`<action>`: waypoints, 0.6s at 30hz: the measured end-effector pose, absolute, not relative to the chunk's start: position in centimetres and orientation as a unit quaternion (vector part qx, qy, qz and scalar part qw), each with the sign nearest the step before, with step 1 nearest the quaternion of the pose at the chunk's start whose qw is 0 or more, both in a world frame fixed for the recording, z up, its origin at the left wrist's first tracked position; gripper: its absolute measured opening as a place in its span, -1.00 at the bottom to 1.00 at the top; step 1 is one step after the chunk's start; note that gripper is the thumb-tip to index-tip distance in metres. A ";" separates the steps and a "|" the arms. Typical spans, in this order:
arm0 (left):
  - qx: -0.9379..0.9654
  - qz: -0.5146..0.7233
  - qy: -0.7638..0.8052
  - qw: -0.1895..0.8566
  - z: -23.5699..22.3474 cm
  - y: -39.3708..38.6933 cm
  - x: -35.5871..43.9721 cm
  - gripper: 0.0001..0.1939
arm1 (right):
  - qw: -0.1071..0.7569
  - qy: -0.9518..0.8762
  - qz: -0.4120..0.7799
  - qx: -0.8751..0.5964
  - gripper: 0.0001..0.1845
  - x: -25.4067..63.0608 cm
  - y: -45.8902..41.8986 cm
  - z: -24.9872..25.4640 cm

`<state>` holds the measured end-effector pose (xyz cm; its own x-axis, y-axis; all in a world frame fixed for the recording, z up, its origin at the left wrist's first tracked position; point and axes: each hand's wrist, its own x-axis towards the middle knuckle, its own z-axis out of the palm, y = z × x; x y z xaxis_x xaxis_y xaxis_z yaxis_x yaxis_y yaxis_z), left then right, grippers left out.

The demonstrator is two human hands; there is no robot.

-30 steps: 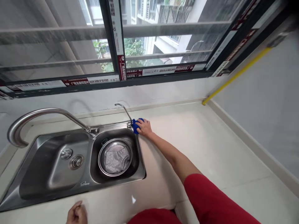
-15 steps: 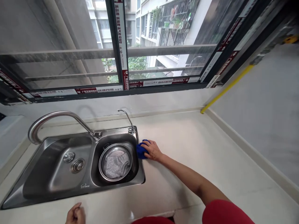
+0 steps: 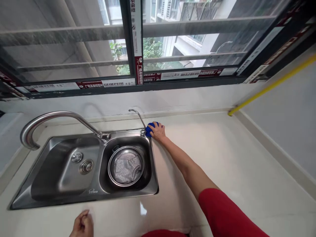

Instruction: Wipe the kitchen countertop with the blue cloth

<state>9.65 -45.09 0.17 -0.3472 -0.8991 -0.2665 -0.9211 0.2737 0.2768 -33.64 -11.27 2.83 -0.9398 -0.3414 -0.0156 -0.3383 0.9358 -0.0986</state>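
Observation:
My right hand (image 3: 158,131) presses a bunched blue cloth (image 3: 148,130) against the countertop (image 3: 209,148), just right of the small faucet (image 3: 138,113) at the sink's back right corner. Its fingers are curled over the cloth. Down at the front edge of the counter, my left hand (image 3: 83,224) is loosely closed in front of the double sink (image 3: 97,184), with nothing visible in it. A round metal pot (image 3: 109,171) sits in the right basin, and a wet grey mesh-like cloth (image 3: 126,168) lies inside it.
A large curved faucet (image 3: 61,113) arches over the left basin, where two round drain fittings show. Behind the counter stands a low wall under a dark-framed window (image 3: 98,88). A yellow pipe (image 3: 271,84) runs down to the counter's back right corner.
My right hand has slid the blue cloth back along the sink's right side, up beside the small faucet. My left hand stays closed by the front edge. The camera view has tipped downward slightly.

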 end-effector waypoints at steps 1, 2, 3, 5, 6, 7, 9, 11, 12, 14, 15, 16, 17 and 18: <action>-0.572 0.196 0.796 0.030 0.3 -45.0 9.6 -0.61 | 0.033 0.982 -0.024 -0.183 -0.40 -33.9 -11.5 3.1; -0.573 0.196 0.795 0.031 0.5 -44.8 9.5 -0.60 | 0.051 0.979 -0.003 -0.196 -0.40 -34.1 -11.6 3.5; -0.573 0.194 0.795 0.029 0.7 -44.5 9.5 -0.59 | 0.068 0.976 0.014 -0.207 -0.40 -34.2 -11.7 3.9; -0.572 0.189 0.798 0.021 1.5 -43.8 9.4 -0.58 | 0.085 0.971 0.026 -0.221 -0.40 -33.8 -12.0 4.9; -0.569 0.189 0.800 0.016 1.8 -43.4 9.5 -0.57 | 0.086 0.970 0.024 -0.224 -0.40 -33.3 -12.1 5.3; -0.564 0.194 0.802 0.011 2.1 -42.9 9.6 -0.58 | 0.085 0.970 0.024 -0.226 -0.41 -32.7 -12.2 5.7; -0.547 0.215 0.809 -0.003 2.3 -42.3 9.8 -0.60 | 0.079 0.969 0.024 -0.231 -0.42 -31.3 -12.2 5.8; -0.541 0.236 0.807 -0.030 2.0 -42.0 10.2 -0.66 | 0.069 0.970 0.041 -0.230 -0.47 -29.7 -12.0 5.0; -0.538 0.249 0.804 -0.046 1.7 -41.9 10.5 -0.68 | 0.064 0.970 0.052 -0.230 -0.47 -28.9 -11.8 4.4; -0.531 0.282 0.795 -0.077 0.8 -41.7 11.3 -0.69 | 0.029 0.968 0.060 -0.241 -0.47 -27.0 -10.9 3.0; -0.526 0.304 0.789 -0.092 0.2 -41.4 11.9 -0.68 | 0.003 0.966 0.060 -0.252 -0.47 -25.9 -10.2 2.3; -0.520 0.328 0.781 -0.106 -0.4 -41.0 12.7 -0.66 | -0.017 0.963 0.057 -0.264 -0.46 -24.6 -9.3 1.6; -0.516 0.353 0.771 -0.119 -1.1 -40.4 13.6 -0.64 | -0.033 0.958 0.051 -0.281 -0.45 -23.2 -8.3 0.8; -0.517 0.377 0.757 -0.130 -1.8 -39.7 14.8 -0.61 | -0.051 0.954 0.042 -0.294 -0.45 -21.6 -7.1 0.0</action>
